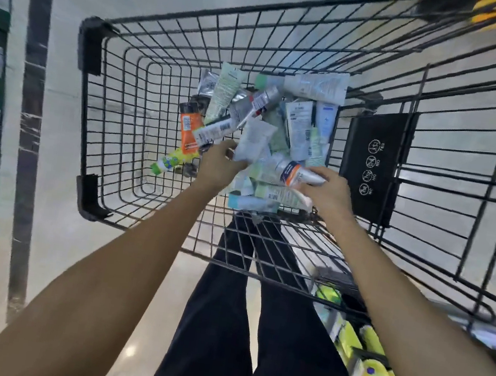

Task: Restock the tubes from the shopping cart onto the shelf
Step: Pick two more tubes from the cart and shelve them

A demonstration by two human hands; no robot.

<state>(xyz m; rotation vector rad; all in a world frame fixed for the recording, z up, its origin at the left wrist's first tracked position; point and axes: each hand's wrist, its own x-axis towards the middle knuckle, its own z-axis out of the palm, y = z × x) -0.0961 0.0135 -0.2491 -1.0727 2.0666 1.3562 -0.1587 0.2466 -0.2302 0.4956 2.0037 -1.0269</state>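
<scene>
We were early: the shopping cart [264, 239] held many tubes [295, 124]. Inside it, our right hand [329, 191] gripped an orange-banded tube [297, 173]; our left hand [220, 160] pinched a white tube [252, 141].

Bright, even indoor light with soft shadows; a small glare spot sits on the glossy floor [130, 349] at lower centre. Motion blur smears the frame edges, worst at the left, and wide-angle distortion bends the lines.

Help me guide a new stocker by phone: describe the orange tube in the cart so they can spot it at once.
Look into the black wire shopping cart at the heap of tubes. On the heap's left edge, beyond the left hand, the orange tube lies with its black cap pointing away. Only it is bright orange; its neighbours are mostly pale.
</scene>
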